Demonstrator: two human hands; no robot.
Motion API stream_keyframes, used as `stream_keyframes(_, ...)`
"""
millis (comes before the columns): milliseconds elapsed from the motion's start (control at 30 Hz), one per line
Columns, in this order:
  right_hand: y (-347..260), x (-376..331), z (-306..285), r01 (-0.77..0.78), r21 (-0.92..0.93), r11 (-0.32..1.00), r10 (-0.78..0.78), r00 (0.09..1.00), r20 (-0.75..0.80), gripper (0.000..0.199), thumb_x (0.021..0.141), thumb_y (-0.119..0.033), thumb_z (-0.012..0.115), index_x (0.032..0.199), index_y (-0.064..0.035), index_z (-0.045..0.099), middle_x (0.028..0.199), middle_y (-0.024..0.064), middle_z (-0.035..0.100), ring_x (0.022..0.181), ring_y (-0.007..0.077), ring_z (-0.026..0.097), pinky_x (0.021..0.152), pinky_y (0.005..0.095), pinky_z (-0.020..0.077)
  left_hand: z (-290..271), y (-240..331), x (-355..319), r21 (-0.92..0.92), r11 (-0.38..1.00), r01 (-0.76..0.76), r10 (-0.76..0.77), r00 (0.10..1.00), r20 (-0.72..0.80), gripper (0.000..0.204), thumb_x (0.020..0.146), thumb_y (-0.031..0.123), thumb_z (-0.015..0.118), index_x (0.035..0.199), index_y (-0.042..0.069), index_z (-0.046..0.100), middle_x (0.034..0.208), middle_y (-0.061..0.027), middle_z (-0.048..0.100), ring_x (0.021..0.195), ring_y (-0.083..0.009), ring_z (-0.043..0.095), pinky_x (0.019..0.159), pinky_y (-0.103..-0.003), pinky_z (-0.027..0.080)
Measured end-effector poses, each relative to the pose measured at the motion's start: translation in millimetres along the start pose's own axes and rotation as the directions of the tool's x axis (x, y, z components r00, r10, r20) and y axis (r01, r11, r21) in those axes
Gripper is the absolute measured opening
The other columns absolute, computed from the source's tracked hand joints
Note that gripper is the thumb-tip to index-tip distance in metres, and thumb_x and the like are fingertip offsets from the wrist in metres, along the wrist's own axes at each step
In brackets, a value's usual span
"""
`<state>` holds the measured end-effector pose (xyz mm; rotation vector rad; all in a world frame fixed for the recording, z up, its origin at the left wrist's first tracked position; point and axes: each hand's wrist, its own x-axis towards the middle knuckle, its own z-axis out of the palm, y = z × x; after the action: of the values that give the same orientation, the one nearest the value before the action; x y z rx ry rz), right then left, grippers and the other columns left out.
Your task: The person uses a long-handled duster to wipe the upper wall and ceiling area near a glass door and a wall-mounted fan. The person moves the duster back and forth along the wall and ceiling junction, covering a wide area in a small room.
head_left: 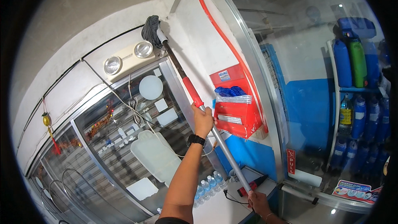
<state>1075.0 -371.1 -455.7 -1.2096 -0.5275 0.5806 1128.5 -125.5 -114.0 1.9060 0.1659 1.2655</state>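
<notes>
Mop (151, 28) head sits high in the corner above the emergency lamp (128, 58); we judge we are wiping that spot. Our left hand (202, 120) grips the pole below its red sleeve, our right hand (258, 201) is closed on the pole's lower end. Next stroke needs care: the lamp, red hose (224, 37) and red rack (236, 101) crowd the head

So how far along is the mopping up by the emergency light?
In hand: the left hand and right hand grip the mop pole, with the grey mop head pressed against the wall beside the twin-lamp emergency light. Whether any part is already wiped or how much remains cannot be judged; no wet or clean patch shows.
</notes>
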Motion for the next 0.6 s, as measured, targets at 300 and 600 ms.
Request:
stream_keyframes(300, -62, 26, 40, 0.045, 0.048, 0.998, -0.05, 0.992, 0.118, 0.055, 0.106, -0.053, 0.051, 0.076, -0.0079, 0.059, 0.06, -0.0028, 0.049, 0.051, 0.0062, 0.045, 0.046, 0.0253, 0.0352, -14, 51, 64, 0.18, 0.979, -0.095, 0.11, 0.991, -0.074, 0.059, 0.095, 0.008, 0.052, 0.144, -0.003, 0.02, 0.068, -0.013, 0.06, 0.049, -0.0242, 0.064, 0.042, -0.039, 0.053)
stream_keyframes(600, -63, 17, 27, 0.129, -0.012, 0.992, -0.127, 0.986, 0.112, 0.052, 0.107, -0.049, 0.048, 0.075, -0.009, 0.058, 0.058, -0.0032, 0.05, 0.051, 0.0065, 0.046, 0.046, 0.026, 0.0347, 3, 71, 56, 0.129, 0.982, -0.135, 0.14, 0.99, -0.029, 0.057, 0.098, 0.011, 0.053, 0.144, -0.002, 0.022, 0.067, -0.0142, 0.062, 0.048, -0.0237, 0.063, 0.042, -0.039, 0.052)
